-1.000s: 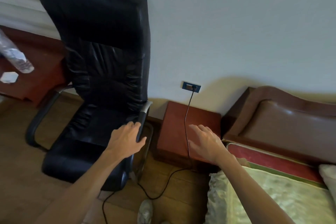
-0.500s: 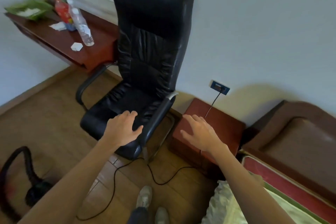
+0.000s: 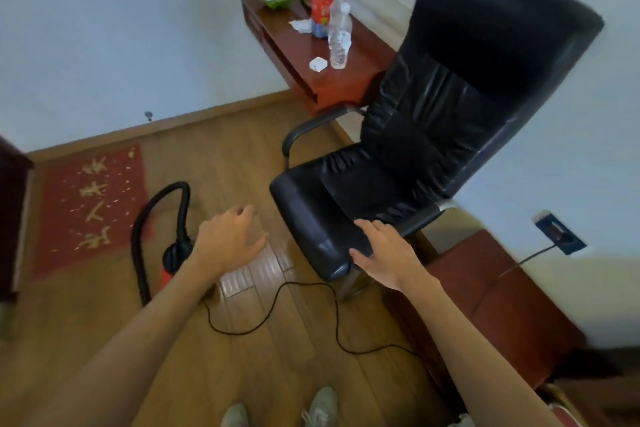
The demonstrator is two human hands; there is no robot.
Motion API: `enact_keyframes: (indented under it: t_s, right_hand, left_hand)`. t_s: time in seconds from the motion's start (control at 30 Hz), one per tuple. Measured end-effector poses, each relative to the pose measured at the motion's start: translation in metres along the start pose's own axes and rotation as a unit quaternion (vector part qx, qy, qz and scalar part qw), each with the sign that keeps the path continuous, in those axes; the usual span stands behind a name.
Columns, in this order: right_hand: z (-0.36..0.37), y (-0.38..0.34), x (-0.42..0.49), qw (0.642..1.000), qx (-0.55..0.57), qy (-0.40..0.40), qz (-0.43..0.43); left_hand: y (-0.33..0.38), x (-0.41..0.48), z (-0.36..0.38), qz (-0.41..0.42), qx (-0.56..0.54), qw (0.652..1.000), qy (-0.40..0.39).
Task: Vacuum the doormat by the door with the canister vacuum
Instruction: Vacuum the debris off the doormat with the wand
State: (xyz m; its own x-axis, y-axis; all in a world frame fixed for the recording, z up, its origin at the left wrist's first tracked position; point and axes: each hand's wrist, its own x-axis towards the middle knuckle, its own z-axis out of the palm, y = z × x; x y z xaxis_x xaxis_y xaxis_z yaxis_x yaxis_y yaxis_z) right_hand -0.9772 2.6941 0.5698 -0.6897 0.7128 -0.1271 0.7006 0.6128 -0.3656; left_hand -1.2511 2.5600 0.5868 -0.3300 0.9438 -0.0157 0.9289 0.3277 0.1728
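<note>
A red doormat with gold characters lies on the wood floor at the left, beside a dark door edge. The red canister vacuum sits just right of the mat, mostly hidden behind my left forearm, its black hose arching up over it. Its black power cord snakes across the floor toward the wall socket at the right. My left hand hovers open above the vacuum, holding nothing. My right hand is open over the front edge of the chair seat.
A black leather office chair stands right of centre, against the wall. A red-brown desk behind it carries bottles, paper and a green tray. A low red-brown cabinet sits at the right. My shoes show at the bottom.
The view has swung left, bringing the doormat and vacuum into sight. My left hand left the chair's armrest and now hovers over the vacuum; my right hand moved from the cabinet to the chair seat.
</note>
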Motion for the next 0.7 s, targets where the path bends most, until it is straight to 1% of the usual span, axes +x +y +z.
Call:
enact_keyframes:
  t_s: [0.17, 0.47, 0.7]
  right_hand:
    - [0.021, -0.069, 0.027, 0.997, -0.026, -0.025, -0.062]
    - [0.072, -0.215, 0.045, 0.988, -0.035, -0.052, -0.144]
    - [0.111, -0.319, 0.049, 0.98, -0.026, -0.062, -0.186]
  left_hand:
    - [-0.067, -0.049, -0.012, -0.076, 0.014, 0.997, 0.026]
    - [-0.187, -0.148, -0.027, -0.184, 0.012, 0.983, 0.02]
    - [-0.252, -0.201, -0.03, -0.204, 0.008, 0.979, 0.015]
